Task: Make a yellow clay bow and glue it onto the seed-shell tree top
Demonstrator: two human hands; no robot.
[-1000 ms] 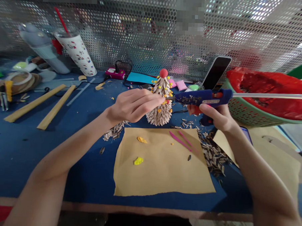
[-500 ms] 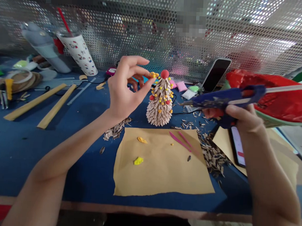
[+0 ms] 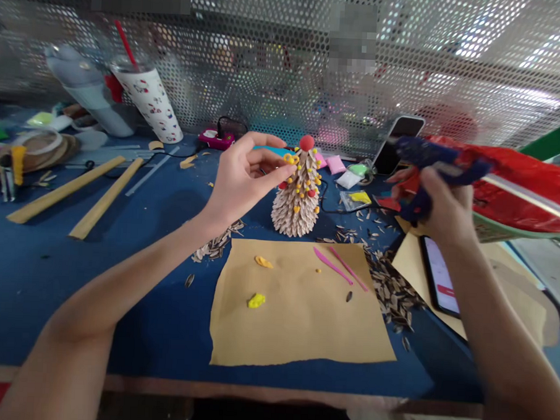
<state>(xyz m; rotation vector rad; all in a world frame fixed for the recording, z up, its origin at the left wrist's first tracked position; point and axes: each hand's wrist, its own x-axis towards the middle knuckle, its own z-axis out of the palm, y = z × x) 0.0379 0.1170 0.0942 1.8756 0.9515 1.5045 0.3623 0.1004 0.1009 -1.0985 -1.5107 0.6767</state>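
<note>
My left hand (image 3: 244, 177) pinches a small yellow-orange clay piece (image 3: 289, 159) between thumb and fingertips, beside the top of a little tree (image 3: 294, 214). The tree has layered pale seed-shell scales, yellow and red balls and a red ball (image 3: 307, 142) on top. Whether the piece touches the tree I cannot tell. My right hand (image 3: 447, 205) is closed round a blue hot glue gun (image 3: 442, 160), held up at the right with its nozzle pointing left and a glue stick (image 3: 531, 199) out of its back. A brown paper sheet (image 3: 297, 334) lies in front of the tree.
Orange clay (image 3: 263, 262), yellow clay (image 3: 256, 300) and pink modelling tools (image 3: 333, 265) lie on the paper. Sunflower seed shells (image 3: 395, 289) are scattered beside it. A phone (image 3: 439, 276) lies at right; a red bag (image 3: 516, 205) stands behind. Wooden strips (image 3: 67, 188) and a tumbler (image 3: 148, 102) are left.
My left hand has moved slightly right and down with the clay piece, closer to the tree. The glue gun has drawn back to the right, tipping its nozzle upward.
</note>
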